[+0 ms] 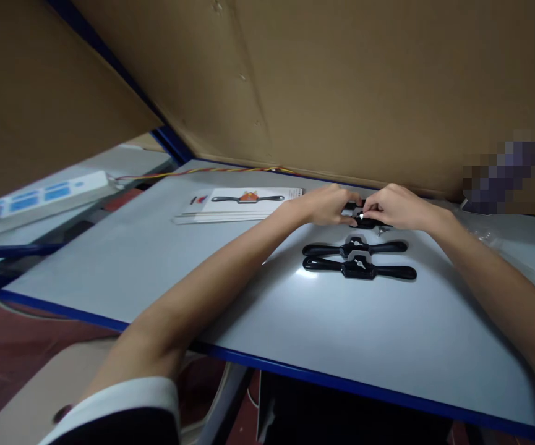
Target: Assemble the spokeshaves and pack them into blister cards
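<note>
My left hand [329, 204] and my right hand [399, 207] meet at the far side of the grey table [156, 272], both closed on a black two-handled tool [364, 221]. Fingertips of the right hand pinch a small shiny screw at the tool's centre. Most of that tool is hidden under my fingers. Two more black two-handled tools lie side by side just nearer to me, one [355, 247] behind the other [360, 268], each with a small metal screw in the middle.
A stack of white printed cards [243, 204] showing the same tool lies left of my hands. Brown cardboard walls [364, 86] enclose the back and left. A white power strip [44, 194] and red-yellow wires [211, 171] run behind. Clear plastic wrapping [485, 232] sits at right.
</note>
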`<action>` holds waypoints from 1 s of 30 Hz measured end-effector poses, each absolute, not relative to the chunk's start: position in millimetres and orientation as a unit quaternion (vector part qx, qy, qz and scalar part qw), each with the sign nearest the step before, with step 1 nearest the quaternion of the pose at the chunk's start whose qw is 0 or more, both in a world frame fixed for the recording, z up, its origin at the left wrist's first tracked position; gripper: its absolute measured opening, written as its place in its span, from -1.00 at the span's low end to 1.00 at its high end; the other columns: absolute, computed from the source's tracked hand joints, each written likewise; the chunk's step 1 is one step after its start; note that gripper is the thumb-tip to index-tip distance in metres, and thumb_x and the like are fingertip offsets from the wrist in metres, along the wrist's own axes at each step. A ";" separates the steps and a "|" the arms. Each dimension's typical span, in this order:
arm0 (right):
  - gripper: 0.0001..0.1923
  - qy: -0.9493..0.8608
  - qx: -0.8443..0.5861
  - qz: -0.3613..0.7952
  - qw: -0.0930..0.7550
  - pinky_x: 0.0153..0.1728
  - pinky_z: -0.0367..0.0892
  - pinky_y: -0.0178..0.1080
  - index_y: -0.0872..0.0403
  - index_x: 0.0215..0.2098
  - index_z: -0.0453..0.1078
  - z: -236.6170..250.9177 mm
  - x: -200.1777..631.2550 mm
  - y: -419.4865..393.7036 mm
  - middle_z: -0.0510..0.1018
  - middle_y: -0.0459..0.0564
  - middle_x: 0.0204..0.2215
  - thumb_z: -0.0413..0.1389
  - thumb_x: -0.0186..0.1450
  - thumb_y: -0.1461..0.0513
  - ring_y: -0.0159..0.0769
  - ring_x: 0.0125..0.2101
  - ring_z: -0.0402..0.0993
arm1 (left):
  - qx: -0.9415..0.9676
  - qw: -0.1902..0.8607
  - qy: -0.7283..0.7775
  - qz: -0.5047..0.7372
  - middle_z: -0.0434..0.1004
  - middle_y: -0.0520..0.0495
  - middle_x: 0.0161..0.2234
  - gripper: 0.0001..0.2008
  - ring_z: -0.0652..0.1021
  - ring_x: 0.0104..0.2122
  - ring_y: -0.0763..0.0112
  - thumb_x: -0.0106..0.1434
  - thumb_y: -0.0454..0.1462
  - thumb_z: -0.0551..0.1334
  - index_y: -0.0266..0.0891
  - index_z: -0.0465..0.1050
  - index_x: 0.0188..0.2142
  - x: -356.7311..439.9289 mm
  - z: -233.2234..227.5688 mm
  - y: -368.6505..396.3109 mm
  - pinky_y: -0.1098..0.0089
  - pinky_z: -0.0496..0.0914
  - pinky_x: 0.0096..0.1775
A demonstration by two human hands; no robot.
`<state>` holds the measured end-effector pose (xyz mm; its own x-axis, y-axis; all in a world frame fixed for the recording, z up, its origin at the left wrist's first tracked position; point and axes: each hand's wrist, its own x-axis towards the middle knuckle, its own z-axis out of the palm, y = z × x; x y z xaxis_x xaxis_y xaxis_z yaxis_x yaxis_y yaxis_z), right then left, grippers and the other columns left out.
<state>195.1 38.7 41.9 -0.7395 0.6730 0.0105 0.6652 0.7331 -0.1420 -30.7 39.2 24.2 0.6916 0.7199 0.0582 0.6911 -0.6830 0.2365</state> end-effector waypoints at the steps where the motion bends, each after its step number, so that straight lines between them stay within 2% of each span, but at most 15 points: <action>1: -0.77 -0.931 -0.360 0.052 0.027 -0.33 0.20 -0.23 0.00 -0.17 0.67 41.3 195.2 38.0 0.72 -0.06 -0.37 0.14 0.39 0.30 -0.29 -0.42 0.51 | 0.912 0.103 0.392 0.068 0.68 -0.07 -0.38 -0.56 0.60 -0.40 0.24 0.26 -0.10 0.42 -0.23 0.62 0.07 -30.5 22.9 40.6 0.37 0.26 -0.31; 9: -0.75 -0.932 -0.359 -0.050 -0.007 -0.30 0.18 -0.20 0.05 -0.14 0.64 38.9 192.9 29.4 0.75 0.03 -0.20 0.07 0.50 0.26 -0.18 -0.24 0.61 | 0.912 0.131 0.381 0.071 0.66 -0.04 -0.40 -0.60 0.60 -0.40 0.27 0.27 -0.17 0.43 -0.23 0.61 0.08 -31.2 19.4 41.9 0.36 0.31 -0.24; 15: -0.72 -0.928 -0.354 -0.098 -0.065 -0.34 0.14 -0.16 0.08 -0.19 0.65 46.4 184.0 15.5 0.74 0.13 -0.20 0.06 0.47 0.29 -0.11 -0.26 0.62 | 0.909 0.143 0.386 0.068 0.62 -0.03 -0.43 -0.60 0.56 -0.43 0.26 0.25 -0.19 0.42 -0.25 0.60 0.06 -30.1 22.6 36.9 0.35 0.29 -0.27; 23: -0.69 -0.908 -0.402 -0.083 -0.078 -0.40 0.04 -0.13 0.14 -0.10 0.63 48.8 176.4 7.0 0.72 0.19 -0.29 0.02 0.47 0.26 -0.08 -0.32 0.60 | 0.907 0.114 0.399 0.075 0.65 -0.04 -0.39 -0.62 0.56 -0.41 0.26 0.31 -0.09 0.37 -0.23 0.57 0.05 -28.4 16.1 35.2 0.38 0.24 -0.31; 30: -0.71 -0.909 -0.402 -0.066 -0.087 -0.35 0.09 -0.16 0.12 -0.05 0.58 52.9 179.6 9.0 0.72 0.16 -0.25 0.02 0.56 0.20 -0.08 -0.25 0.62 | 0.908 0.120 0.394 0.074 0.62 0.00 -0.41 -0.58 0.55 -0.43 0.30 0.29 -0.05 0.39 -0.19 0.56 0.05 -29.5 16.0 36.8 0.39 0.20 -0.35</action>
